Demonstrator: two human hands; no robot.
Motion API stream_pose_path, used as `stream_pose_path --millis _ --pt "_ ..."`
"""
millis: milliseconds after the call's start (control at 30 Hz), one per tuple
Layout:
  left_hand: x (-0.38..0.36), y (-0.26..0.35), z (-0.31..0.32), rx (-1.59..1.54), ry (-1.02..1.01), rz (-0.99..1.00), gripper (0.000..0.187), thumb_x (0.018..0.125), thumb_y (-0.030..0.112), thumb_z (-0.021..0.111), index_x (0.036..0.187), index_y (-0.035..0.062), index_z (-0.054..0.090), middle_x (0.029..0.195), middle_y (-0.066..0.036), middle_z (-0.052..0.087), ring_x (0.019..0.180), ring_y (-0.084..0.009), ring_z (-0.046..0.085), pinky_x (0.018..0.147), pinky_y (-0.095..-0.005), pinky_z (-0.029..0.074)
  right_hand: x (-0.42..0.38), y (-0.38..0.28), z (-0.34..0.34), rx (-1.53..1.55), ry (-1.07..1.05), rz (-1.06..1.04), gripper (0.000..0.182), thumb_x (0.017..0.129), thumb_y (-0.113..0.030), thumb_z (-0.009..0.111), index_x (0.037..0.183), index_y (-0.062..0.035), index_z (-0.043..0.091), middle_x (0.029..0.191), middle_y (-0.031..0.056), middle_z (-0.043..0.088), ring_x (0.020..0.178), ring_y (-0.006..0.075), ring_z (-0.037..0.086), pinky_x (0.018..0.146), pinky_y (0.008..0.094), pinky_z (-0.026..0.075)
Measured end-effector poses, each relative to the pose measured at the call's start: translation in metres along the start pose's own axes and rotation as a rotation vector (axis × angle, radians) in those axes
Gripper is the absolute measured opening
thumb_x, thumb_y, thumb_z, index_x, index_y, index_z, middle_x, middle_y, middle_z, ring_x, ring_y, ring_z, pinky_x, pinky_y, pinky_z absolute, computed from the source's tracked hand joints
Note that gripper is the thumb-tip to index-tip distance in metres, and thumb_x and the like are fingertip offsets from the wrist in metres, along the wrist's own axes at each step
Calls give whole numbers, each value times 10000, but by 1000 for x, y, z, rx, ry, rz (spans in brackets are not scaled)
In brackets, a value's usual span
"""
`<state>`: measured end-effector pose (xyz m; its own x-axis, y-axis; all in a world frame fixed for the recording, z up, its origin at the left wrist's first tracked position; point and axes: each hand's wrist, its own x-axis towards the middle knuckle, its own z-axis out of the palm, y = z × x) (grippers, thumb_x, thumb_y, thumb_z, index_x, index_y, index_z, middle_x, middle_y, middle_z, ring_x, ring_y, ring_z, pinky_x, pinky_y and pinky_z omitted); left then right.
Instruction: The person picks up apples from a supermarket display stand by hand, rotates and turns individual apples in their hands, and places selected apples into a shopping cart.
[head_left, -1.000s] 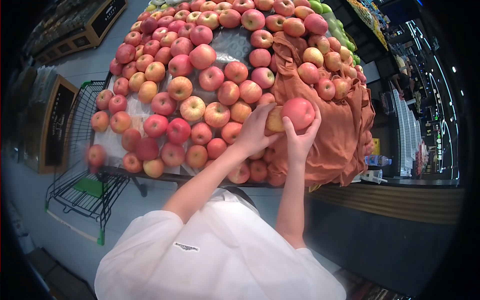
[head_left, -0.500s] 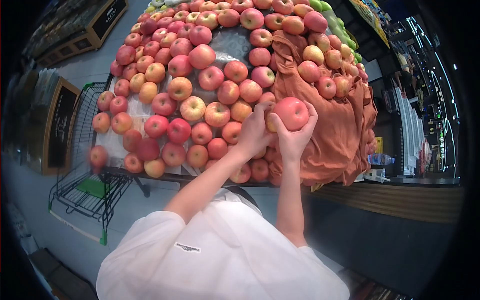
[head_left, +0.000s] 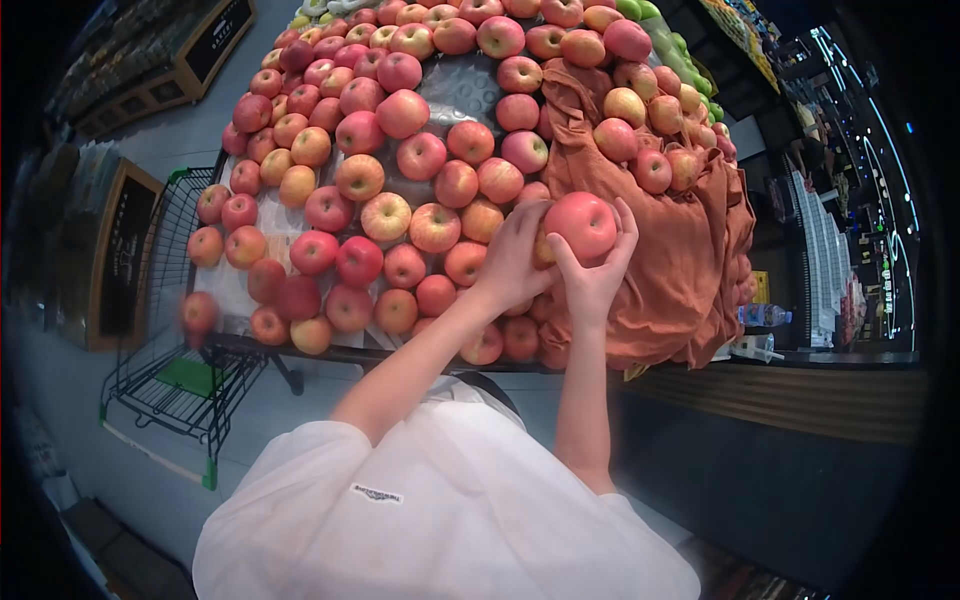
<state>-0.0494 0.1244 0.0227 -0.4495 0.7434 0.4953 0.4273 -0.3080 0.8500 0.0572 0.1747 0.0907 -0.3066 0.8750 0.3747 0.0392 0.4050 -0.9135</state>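
I have the right hand (head_left: 597,275) grasping a red apple (head_left: 580,226), thumb on its near side and fingers curved round its right flank. The left hand (head_left: 513,258) is just to the left, its fingers curled about a yellowish apple (head_left: 543,252); from here most of that fruit is hidden behind the red one, and I can't make out the left fingertips. Whether the two apples touch, I can't tell.

I judge the step in hand to be handling this pair, which seems held above the display. To the left of the left fingers, loose apples (head_left: 434,228) crowd the table; beyond both sets of fingers, a grey dimpled liner (head_left: 462,92) shows among them. An orange-brown cloth (head_left: 660,265) lies rumpled under and to the right of the right fingers, with more apples (head_left: 653,171) on it, farther out.

As I read it, a next move calls for firm but gentle pressure, since the skins look smooth and round. I would want the left fingers steady on the hidden fruit before the right ones loosen, because either apple could roll onto its neighbours.
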Motion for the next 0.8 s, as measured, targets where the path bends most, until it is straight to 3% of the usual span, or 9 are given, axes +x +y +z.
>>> stream_pose_path --millis 267,567,800 --pt "-4 -6 2 -13 4 24 862 793 202 859 1514 31 419 1487 -243 494 1404 -461 475 1178 -521 420 0 -1 -2 6 -5 -43 996 742 -112 963 1551 -23 389 1489 174 486 1389 272 508 1175 404 443" --pt "3 -5 1 6 -74 -87 873 822 266 886 1521 18 426 1461 -244 534 1358 -445 544 1131 -502 467 12 -3 0 -39 30 53 746 847 -172 910 1456 8 519 1410 151 576 1287 246 589 1105 376 494" --pt "5 4 -4 -13 -89 -113 878 824 285 887 1513 -4 427 1445 -251 544 1356 -436 553 1127 -496 473 16 10 -5 -60 47 46 771 839 -202 920 1462 6 516 1412 149 576 1292 253 587 1112 382 489"
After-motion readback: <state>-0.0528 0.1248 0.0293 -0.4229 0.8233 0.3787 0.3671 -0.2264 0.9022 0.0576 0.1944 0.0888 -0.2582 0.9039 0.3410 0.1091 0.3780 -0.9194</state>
